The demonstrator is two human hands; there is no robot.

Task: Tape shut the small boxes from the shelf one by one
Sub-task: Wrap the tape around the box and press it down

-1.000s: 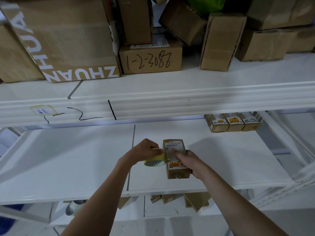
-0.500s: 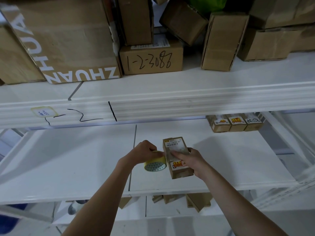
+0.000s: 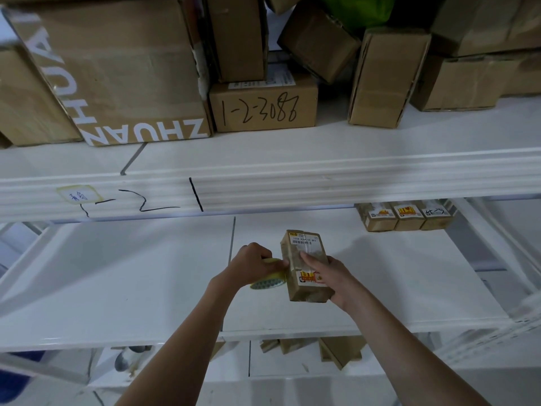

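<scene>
A small brown box [image 3: 304,247] with a white barcode label and an orange sticker is held above the middle white shelf [image 3: 146,282]. My right hand [image 3: 330,276] grips it from the right side, with fingers laid over its top face. Against the box's left side, my left hand [image 3: 254,263] holds a yellow roll of tape [image 3: 269,281], mostly hidden under the fingers. Three more small boxes [image 3: 407,215] stand in a row at the back right of the same shelf.
The upper shelf [image 3: 292,165] carries several large cardboard boxes, one marked ZHUAN [image 3: 117,71], another with handwritten numbers [image 3: 263,109]. More brown boxes [image 3: 322,347] lie on the shelf below. A white shelf post [image 3: 503,244] slants down at the right.
The box and both hands have drifted slightly right and up over the shelf. My left hand with the tape roll stays pressed to the box's left side.
</scene>
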